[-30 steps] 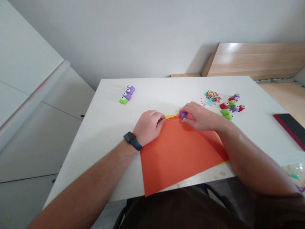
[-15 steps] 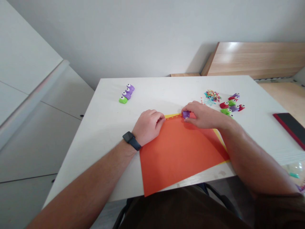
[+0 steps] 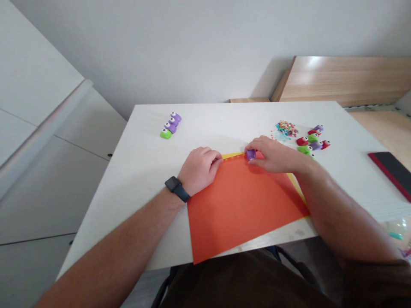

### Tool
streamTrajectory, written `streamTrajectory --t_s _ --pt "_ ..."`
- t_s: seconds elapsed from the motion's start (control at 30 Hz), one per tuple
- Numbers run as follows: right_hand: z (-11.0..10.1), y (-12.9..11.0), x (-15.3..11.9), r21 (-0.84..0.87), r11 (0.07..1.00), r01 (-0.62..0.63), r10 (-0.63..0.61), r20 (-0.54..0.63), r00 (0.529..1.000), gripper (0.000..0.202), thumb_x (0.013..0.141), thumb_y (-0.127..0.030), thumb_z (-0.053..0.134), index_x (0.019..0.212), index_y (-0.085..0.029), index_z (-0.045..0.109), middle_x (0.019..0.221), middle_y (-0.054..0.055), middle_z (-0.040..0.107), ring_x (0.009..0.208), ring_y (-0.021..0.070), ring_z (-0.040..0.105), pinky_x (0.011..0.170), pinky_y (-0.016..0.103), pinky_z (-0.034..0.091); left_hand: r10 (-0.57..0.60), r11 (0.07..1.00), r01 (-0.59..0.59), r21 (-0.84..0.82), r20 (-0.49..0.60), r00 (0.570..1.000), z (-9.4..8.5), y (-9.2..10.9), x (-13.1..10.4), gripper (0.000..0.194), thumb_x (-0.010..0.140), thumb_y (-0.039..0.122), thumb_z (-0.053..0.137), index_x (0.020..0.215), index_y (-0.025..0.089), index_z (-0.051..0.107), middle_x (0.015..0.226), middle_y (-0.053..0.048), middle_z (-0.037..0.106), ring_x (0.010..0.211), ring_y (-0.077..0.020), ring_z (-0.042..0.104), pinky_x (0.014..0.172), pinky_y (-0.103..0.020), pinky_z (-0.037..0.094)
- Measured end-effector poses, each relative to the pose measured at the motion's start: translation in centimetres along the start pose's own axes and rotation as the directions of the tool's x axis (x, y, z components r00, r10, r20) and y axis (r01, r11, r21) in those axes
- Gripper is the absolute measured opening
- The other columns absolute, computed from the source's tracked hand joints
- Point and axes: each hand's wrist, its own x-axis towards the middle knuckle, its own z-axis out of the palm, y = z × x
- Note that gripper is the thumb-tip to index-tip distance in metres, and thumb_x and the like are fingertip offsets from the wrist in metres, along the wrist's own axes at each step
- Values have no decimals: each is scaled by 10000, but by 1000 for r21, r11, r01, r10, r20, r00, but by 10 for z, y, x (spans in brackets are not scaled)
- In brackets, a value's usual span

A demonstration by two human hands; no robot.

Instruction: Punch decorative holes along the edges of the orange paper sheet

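An orange sheet of paper (image 3: 244, 201) lies on the white table over a yellow sheet (image 3: 229, 156), whose edge shows at the far side and right. Small holes run along the far edge of the orange sheet. My right hand (image 3: 272, 154) grips a small purple punch (image 3: 251, 155) at that edge, between thumb and fingers. My left hand (image 3: 201, 169), below a dark wristwatch, is closed at the far left corner of the paper, pinching the sheets.
One green punch (image 3: 165, 134) and several purple ones stand in a row at the back left. Colored paper bits (image 3: 287, 129) lie beyond my right hand, beside several red, green and purple punches (image 3: 313, 137). A dark red-edged object (image 3: 391, 171) is at the right.
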Motion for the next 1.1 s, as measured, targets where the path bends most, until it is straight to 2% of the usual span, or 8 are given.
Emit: streamTrajectory --t_s 0.37,0.73,1.1 --pt "4 2 1 -21 1000 9 -9 -12 1000 221 824 -227 632 1030 -176 691 1000 112 687 1011 279 601 925 375 451 -1 1000 1 12 7 1000 -2 -1 0 201 1007 240 521 939 172 698 903 -72 698 875 -231 615 834 -395 476" --pt "5 0 2 -19 1000 5 -5 -15 1000 207 826 -247 641 1015 -178 687 1008 122 683 998 287 599 913 387 455 -3 1000 2 28 20 1000 0 -3 1 198 1002 303 561 972 172 706 922 -71 705 899 -237 624 855 -407 477" --pt "4 -1 2 -5 1000 -6 6 -9 1000 208 837 -276 641 1019 -185 685 1021 112 684 1020 278 601 924 369 451 2 1000 -2 23 15 1000 -2 1 0 192 1010 255 534 939 178 695 912 -64 705 887 -232 618 843 -400 467"
